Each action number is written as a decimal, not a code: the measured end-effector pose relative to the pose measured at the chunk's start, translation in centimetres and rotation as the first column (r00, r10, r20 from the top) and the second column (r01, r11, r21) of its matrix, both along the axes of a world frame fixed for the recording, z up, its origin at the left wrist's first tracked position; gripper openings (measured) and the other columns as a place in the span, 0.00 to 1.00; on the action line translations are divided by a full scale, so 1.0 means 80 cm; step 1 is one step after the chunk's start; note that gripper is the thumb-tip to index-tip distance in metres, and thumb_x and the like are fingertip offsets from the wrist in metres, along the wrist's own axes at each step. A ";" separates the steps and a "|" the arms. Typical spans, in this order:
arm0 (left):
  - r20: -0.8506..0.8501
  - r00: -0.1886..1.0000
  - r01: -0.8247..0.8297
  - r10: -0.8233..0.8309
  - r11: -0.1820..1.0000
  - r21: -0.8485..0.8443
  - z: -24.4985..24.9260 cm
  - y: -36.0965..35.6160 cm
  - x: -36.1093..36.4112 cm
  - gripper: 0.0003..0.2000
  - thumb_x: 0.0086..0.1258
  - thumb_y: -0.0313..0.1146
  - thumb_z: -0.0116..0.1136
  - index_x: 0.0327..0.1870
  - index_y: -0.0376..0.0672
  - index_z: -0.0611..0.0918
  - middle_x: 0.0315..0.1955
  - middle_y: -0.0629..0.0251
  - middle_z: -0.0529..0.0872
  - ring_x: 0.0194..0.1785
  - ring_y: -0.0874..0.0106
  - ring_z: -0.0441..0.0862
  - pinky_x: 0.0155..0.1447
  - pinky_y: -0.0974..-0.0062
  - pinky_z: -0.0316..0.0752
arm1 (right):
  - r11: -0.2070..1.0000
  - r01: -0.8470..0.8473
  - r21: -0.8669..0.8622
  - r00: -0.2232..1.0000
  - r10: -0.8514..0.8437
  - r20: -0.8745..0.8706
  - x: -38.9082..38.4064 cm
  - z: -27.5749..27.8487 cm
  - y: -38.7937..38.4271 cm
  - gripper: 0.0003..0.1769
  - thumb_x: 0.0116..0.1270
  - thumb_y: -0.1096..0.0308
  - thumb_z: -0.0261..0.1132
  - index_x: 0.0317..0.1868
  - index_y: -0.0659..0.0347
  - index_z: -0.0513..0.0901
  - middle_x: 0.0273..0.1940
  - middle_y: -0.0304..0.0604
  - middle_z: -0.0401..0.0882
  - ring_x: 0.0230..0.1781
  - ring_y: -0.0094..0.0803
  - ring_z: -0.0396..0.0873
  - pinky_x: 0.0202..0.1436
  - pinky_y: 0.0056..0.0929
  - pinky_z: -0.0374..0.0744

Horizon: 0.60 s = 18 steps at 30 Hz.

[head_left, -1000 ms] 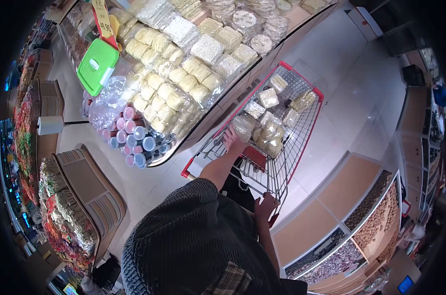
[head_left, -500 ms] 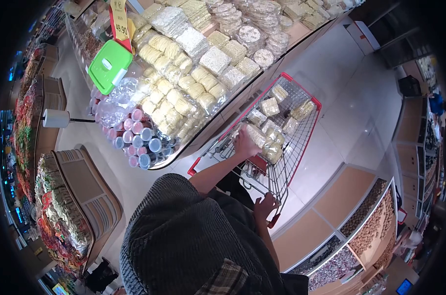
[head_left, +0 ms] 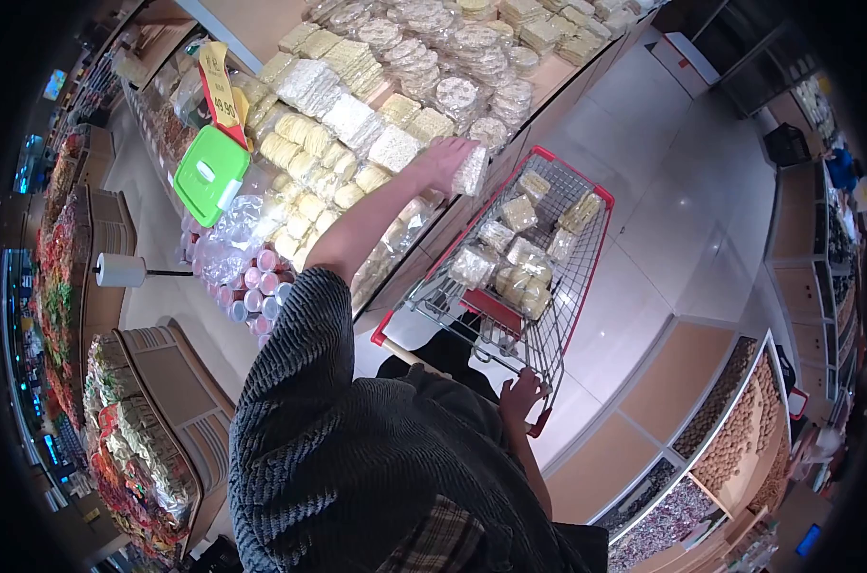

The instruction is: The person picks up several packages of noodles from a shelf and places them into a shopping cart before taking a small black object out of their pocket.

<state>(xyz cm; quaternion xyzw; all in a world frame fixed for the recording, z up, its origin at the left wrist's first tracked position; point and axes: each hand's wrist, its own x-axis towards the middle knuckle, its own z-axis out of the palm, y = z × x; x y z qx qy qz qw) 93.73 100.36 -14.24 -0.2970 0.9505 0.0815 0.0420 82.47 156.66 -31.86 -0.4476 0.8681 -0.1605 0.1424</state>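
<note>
My left hand (head_left: 439,162) is closed on a clear-wrapped white package (head_left: 470,172) at the right edge of the food display (head_left: 558,81). Around it lie stacks of pale wrapped blocks (head_left: 392,148) and round wrapped cakes (head_left: 457,94). My right hand (head_left: 520,394) is curled at the right end of the cart handle (head_left: 402,351). Inside the wire shopping cart (head_left: 601,229) are several wrapped packages, among them a whitish one (head_left: 474,266) near the handle and a pack of yellowish rolls (head_left: 526,291).
A green lid (head_left: 210,175) and a price sign (head_left: 221,91) stand at the display's left, above lidded jars (head_left: 262,280). Bins of nuts (head_left: 734,439) line the lower right. Another stand with wrapped goods (head_left: 133,449) is at lower left. Tiled floor (head_left: 663,210) shows beyond the cart.
My left hand has moved from the packages in the cart up to the display and now holds a white package there. My right hand has stayed at the handle. The view has shifted slightly.
</note>
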 end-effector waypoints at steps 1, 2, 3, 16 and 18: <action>0.010 1.000 0.009 -0.009 1.000 0.005 0.001 -0.016 0.001 0.66 0.39 0.34 0.88 0.85 0.46 0.58 0.77 0.53 0.70 0.82 0.53 0.66 0.86 0.50 0.57 | 1.000 0.001 -0.027 1.000 -0.001 -0.012 -0.005 -0.007 0.000 0.20 0.64 0.69 0.70 0.54 0.59 0.75 0.53 0.47 0.77 0.63 0.46 0.74 0.78 0.60 0.57; 0.025 1.000 0.014 -0.015 1.000 0.028 -0.005 -0.033 0.002 0.67 0.37 0.33 0.89 0.85 0.47 0.58 0.77 0.54 0.70 0.82 0.53 0.66 0.86 0.50 0.57 | 1.000 0.002 -0.013 0.999 -0.003 -0.040 -0.008 -0.010 -0.001 0.19 0.64 0.68 0.70 0.54 0.59 0.76 0.53 0.46 0.78 0.63 0.46 0.75 0.78 0.60 0.58; 0.052 0.998 0.038 -0.039 0.999 0.025 -0.013 -0.047 0.003 0.67 0.35 0.33 0.90 0.85 0.47 0.59 0.77 0.54 0.71 0.82 0.53 0.66 0.86 0.50 0.58 | 1.000 0.008 -0.006 1.000 -0.008 -0.021 -0.011 -0.012 -0.002 0.19 0.64 0.67 0.70 0.54 0.59 0.76 0.53 0.46 0.78 0.63 0.46 0.75 0.78 0.60 0.58; 0.367 0.920 0.149 -0.140 0.989 0.006 -0.053 -0.095 0.020 0.73 0.25 0.37 0.94 0.84 0.48 0.59 0.77 0.57 0.70 0.80 0.57 0.68 0.86 0.51 0.58 | 0.999 0.008 0.047 1.000 -0.008 -0.007 -0.054 -0.006 -0.027 0.17 0.67 0.66 0.67 0.54 0.58 0.78 0.52 0.45 0.79 0.63 0.44 0.74 0.78 0.59 0.59; 0.435 0.888 0.172 -0.151 0.985 -0.009 -0.056 -0.099 0.018 0.74 0.26 0.38 0.94 0.85 0.48 0.58 0.78 0.58 0.70 0.81 0.57 0.68 0.86 0.52 0.58 | 0.999 0.004 0.047 1.000 -0.004 -0.003 -0.062 -0.001 -0.029 0.16 0.67 0.67 0.67 0.54 0.58 0.78 0.52 0.44 0.79 0.62 0.43 0.74 0.78 0.58 0.59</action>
